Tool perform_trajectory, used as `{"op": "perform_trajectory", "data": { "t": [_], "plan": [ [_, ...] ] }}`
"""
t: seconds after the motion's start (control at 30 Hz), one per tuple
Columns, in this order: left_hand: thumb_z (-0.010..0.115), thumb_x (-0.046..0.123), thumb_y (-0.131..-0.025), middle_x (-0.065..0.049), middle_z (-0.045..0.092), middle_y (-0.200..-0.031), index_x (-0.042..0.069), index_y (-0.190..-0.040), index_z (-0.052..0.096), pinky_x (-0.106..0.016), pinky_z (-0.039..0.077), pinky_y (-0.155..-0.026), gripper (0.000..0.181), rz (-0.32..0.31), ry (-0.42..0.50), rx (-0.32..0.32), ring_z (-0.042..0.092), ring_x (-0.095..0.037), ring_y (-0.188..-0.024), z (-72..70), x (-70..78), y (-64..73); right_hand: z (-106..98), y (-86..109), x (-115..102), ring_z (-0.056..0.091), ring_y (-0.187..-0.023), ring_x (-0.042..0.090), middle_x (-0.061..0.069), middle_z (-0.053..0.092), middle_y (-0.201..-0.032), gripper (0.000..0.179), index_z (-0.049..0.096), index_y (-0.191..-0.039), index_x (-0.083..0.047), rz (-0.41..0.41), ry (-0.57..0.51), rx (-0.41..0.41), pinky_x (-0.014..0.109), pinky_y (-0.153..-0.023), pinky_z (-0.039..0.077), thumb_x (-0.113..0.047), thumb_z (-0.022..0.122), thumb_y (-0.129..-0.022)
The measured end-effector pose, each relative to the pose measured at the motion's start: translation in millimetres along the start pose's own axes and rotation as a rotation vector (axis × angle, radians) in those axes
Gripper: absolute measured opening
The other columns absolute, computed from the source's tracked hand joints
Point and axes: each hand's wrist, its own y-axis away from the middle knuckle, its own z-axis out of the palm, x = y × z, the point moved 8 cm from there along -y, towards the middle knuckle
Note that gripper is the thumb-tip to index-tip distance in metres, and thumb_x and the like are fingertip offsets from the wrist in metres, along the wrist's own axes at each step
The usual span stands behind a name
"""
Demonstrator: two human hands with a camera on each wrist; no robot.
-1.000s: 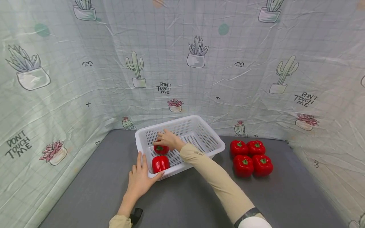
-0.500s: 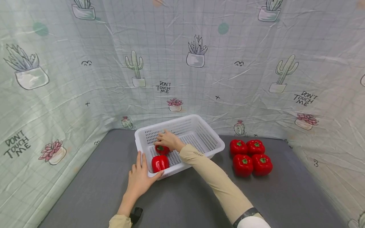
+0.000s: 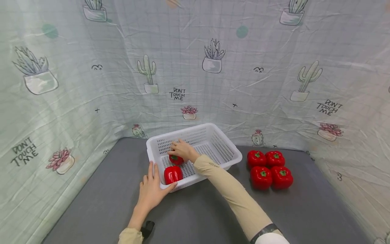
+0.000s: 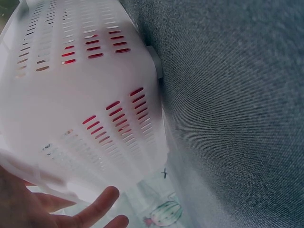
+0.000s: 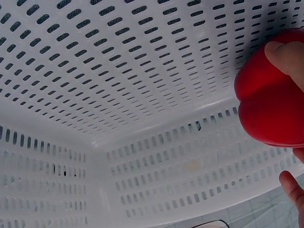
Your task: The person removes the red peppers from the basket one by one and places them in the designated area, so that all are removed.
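A white slotted plastic basket (image 3: pixel 219 135) stands at an angle near the back of the table. My left hand (image 3: pixel 151 189) rests on its near left corner, fingers extended along the left side and thumb over the front rim. Inside, my right hand (image 3: pixel 184 150) holds a red bell pepper (image 3: pixel 176 160) by its sides; the green stem shows below the fingers. In the right wrist view, the thumb (image 5: pixel 287 57) presses on that pepper (image 5: pixel 268 99). A second red bell pepper (image 3: pixel 173 175) lies in the near left corner, close to my left hand.
Several red bell peppers (image 3: pixel 261 178) are grouped on the grey table (image 3: pixel 195 217) to the right of the basket. A cactus-print sheet (image 3: pixel 231 88) hangs behind the table and along both sides. My right forearm (image 3: pixel 231 193) crosses the basket's front rim.
The held pepper has shifted slightly right inside the basket, with my right hand over it. My left hand keeps its place on the corner. The head view has shifted a little.
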Motion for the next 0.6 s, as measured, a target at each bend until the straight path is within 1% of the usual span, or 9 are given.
{"op": "perform_trajectory", "data": {
  "t": [0.1,0.3,0.5,0.6],
  "plan": [
    [0.057,0.066,-0.07,-0.02,0.012,-0.149,-0.003,-0.141,0.02,-0.06,0.04,-0.083,0.105,0.009,-0.003,0.015,0.045,-0.044,-0.105,-2.2,0.6,0.0,0,0.8,2,0.031,-0.13,0.016,-0.005,0.037,-0.141,0.081,0.027,-0.137,-0.036,0.003,0.0,0.008,0.037,-0.107,0.03,-0.052,0.068,-0.069],
    [0.058,0.065,-0.07,-0.02,0.013,-0.149,-0.003,-0.14,0.021,-0.06,0.04,-0.084,0.105,0.014,-0.005,0.021,0.046,-0.043,-0.104,-1.2,2.0,-0.8,-1,7.8,8,0.033,-0.13,0.017,-0.004,0.038,-0.14,0.081,0.028,-0.137,-0.035,0.022,-0.023,0.018,0.038,-0.106,0.032,-0.054,0.068,-0.069],
    [0.058,0.066,-0.07,-0.02,0.013,-0.149,-0.003,-0.14,0.022,-0.06,0.039,-0.084,0.105,0.012,-0.003,0.024,0.046,-0.043,-0.104,-1.2,2.1,-0.6,-8,14.5,16,0.034,-0.129,0.019,-0.002,0.038,-0.139,0.084,0.03,-0.136,-0.033,0.031,-0.058,0.036,0.039,-0.105,0.033,-0.054,0.072,-0.066],
    [0.058,0.066,-0.07,-0.02,0.012,-0.149,-0.003,-0.141,0.021,-0.06,0.039,-0.084,0.105,0.005,0.001,0.017,0.045,-0.044,-0.106,-0.9,0.9,-0.4,-13,16.5,20,0.036,-0.127,0.02,-0.001,0.038,-0.138,0.086,0.029,-0.136,-0.033,0.031,-0.05,0.053,0.038,-0.104,0.034,-0.055,0.072,-0.064]
  ]
}}
